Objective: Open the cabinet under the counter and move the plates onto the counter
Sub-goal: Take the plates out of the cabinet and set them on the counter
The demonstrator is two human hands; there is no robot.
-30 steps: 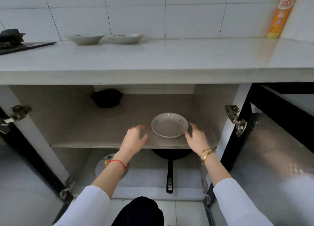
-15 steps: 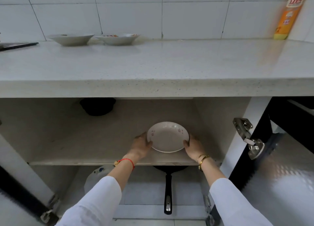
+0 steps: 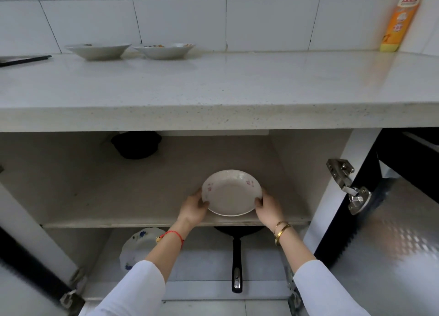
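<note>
Plate (image 3: 231,193) (floral-rimmed, frame centre) sat gripped at opposite edges by left hand (image 3: 193,210) and right hand (image 3: 268,208), balanced for lifting benchward.

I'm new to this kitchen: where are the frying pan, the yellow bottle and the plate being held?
Frying pan (image 3: 236,256), head view, on its black handle.
Yellow bottle (image 3: 401,18), head view, on its label.
Plate (image 3: 231,194), head view, on its bowl centre.

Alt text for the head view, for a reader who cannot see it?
Both hands, left hand and right hand, grip a white floral plate on the open cabinet's upper shelf. Two dishes sit on the counter above; a frying pan lies below.
</note>
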